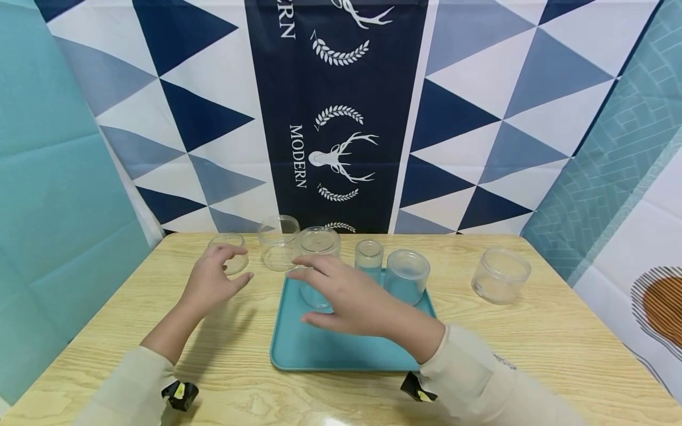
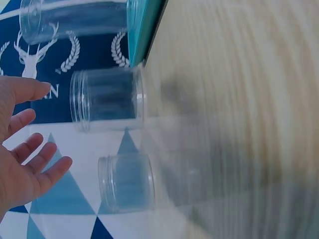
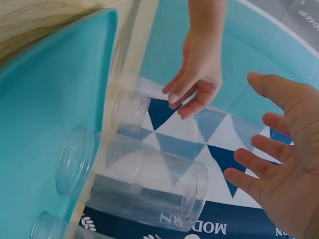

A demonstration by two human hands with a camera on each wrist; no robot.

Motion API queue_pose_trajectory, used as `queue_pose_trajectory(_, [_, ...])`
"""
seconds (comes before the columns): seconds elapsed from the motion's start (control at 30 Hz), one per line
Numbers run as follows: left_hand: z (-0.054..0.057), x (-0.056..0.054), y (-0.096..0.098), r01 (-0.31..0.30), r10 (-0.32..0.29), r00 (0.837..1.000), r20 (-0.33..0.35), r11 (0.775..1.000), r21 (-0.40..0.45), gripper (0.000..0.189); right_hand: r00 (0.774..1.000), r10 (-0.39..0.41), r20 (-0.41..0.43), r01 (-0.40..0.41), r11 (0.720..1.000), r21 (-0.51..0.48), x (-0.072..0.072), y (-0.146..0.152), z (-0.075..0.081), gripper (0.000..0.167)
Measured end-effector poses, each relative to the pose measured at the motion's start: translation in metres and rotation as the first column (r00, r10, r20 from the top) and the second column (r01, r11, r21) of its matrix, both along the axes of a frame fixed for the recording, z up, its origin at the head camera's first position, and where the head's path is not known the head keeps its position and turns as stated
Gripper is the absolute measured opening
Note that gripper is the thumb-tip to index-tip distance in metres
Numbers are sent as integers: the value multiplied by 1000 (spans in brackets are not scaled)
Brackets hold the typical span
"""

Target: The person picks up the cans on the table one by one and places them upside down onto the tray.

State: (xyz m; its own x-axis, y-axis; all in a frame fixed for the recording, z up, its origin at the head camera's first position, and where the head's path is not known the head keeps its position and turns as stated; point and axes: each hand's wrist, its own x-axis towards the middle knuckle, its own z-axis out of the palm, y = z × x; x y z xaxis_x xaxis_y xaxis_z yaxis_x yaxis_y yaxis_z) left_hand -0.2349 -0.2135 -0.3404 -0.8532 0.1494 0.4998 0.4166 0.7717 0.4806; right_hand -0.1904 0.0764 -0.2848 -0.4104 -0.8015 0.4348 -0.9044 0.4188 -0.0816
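Note:
My left hand [image 1: 215, 281] hovers with fingers spread and slightly bent, holding nothing. Close by it stands a short clear plastic jar [image 1: 237, 263] at the table's left, partly behind the fingers. To that jar's right is a taller clear jar [image 1: 279, 251]. Over the tray hangs my right hand [image 1: 351, 299], its fingers apart and nothing in them. It partly covers a tall clear jar [image 1: 318, 241] on the teal tray [image 1: 341, 355]. In the right wrist view, a space separates the right fingers from the tall jar [image 3: 144, 179].
A narrow small jar [image 1: 369, 255] and a squat jar [image 1: 407, 278] stand at the tray's back right. Another squat clear jar [image 1: 501, 275] sits on the wooden table [image 1: 479, 367] to the right. Patterned cloth [image 1: 463, 118] rises behind the table.

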Motion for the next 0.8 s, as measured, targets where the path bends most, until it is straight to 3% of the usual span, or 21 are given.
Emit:
queue_pose_trajectory(0.2, [8, -9, -12, -31, 34, 997, 66, 998, -56, 51, 998, -27, 59, 25, 999, 41, -1, -13, 0, 65])
queue_pose_trajectory(0.47, [17, -26, -25, -42, 60, 989, 135, 990, -133, 58, 994, -22, 103, 23, 1000, -6, -4, -26, -8, 64])
queue_pose_trajectory(0.8, [28, -54, -32, -10, 64, 979, 194, 963, -269, 65, 981, -80, 179, 81, 997, 0, -9, -41, -20, 64])
